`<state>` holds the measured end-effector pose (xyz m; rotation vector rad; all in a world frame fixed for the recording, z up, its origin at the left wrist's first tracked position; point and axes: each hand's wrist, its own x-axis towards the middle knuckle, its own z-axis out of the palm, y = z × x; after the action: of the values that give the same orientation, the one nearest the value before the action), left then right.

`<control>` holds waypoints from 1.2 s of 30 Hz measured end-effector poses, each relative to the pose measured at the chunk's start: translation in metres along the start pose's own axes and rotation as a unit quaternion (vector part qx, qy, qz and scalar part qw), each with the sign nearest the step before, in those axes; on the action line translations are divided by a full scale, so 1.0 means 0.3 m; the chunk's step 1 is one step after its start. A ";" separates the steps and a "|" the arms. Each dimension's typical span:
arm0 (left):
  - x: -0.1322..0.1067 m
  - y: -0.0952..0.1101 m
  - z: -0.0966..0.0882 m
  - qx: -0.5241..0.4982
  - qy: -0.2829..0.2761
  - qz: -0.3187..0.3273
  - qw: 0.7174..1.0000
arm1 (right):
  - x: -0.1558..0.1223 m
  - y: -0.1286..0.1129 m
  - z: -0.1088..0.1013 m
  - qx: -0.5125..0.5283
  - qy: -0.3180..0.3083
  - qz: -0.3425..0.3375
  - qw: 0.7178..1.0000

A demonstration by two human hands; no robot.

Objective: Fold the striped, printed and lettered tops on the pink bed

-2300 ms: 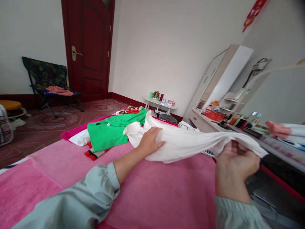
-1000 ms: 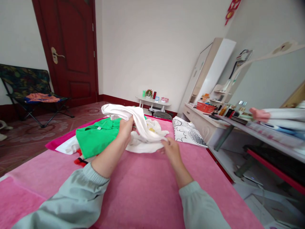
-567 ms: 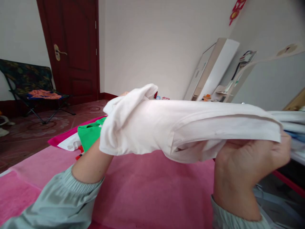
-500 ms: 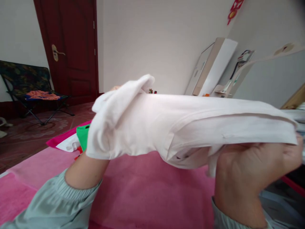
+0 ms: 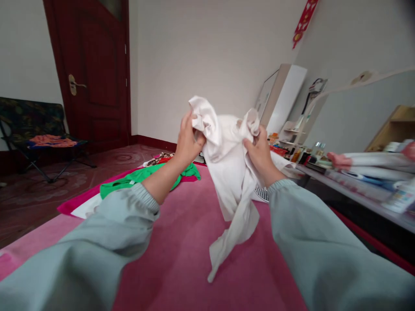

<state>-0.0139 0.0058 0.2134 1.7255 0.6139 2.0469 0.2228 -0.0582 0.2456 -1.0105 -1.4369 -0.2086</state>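
Note:
A white garment (image 5: pixel 231 172) hangs in the air over the pink bed cover (image 5: pixel 181 259), bunched at the top and trailing down to a loose end near the cover. My left hand (image 5: pixel 187 140) grips its top left part and my right hand (image 5: pixel 259 152) grips its top right part, the two hands close together at chest height. Both of my arms wear pale green sleeves. Behind my left arm a green garment (image 5: pixel 139 179) lies spread on the bed.
A dark red door (image 5: pixel 94 73) and a folding chair (image 5: pixel 29 125) with orange cloth stand at the left. To the right are a cluttered dressing table (image 5: pixel 356 181), a white cabinet (image 5: pixel 282 97) and a patterned cloth (image 5: pixel 262 193) on the bed's far edge.
The white garment was stretched flat and wide between my hands; my hands have come together and risen, so it now hangs down bunched from both grips.

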 end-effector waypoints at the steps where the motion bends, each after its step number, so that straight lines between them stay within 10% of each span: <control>1: -0.028 -0.036 -0.002 0.042 -0.018 -0.010 0.999 | -0.014 0.084 0.001 -0.042 -0.043 0.077 0.995; 6: -0.326 -0.275 -0.065 0.240 -0.169 -0.117 0.949 | -0.372 0.327 -0.013 -0.122 -0.075 0.222 0.964; 11: -0.619 -0.354 -0.069 0.248 -0.273 -0.146 0.918 | -0.675 0.339 0.002 -0.142 -0.179 0.255 0.940; 19: -0.659 -0.167 0.025 0.092 -0.470 -0.086 0.873 | -0.629 0.155 0.013 -0.220 -0.386 0.047 0.895; 30: -0.693 -0.119 0.059 0.090 -0.442 -0.149 0.880 | -0.624 0.096 0.021 -0.219 -0.506 0.006 0.835; 36: -0.669 -0.124 0.036 0.168 -0.361 -0.187 0.898 | -0.593 0.134 0.002 -0.137 -0.430 0.106 0.886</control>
<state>0.0303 -0.0743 0.0307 2.1600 0.9726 0.9602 0.2150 -0.1122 0.0715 -1.5991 -2.1056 0.2464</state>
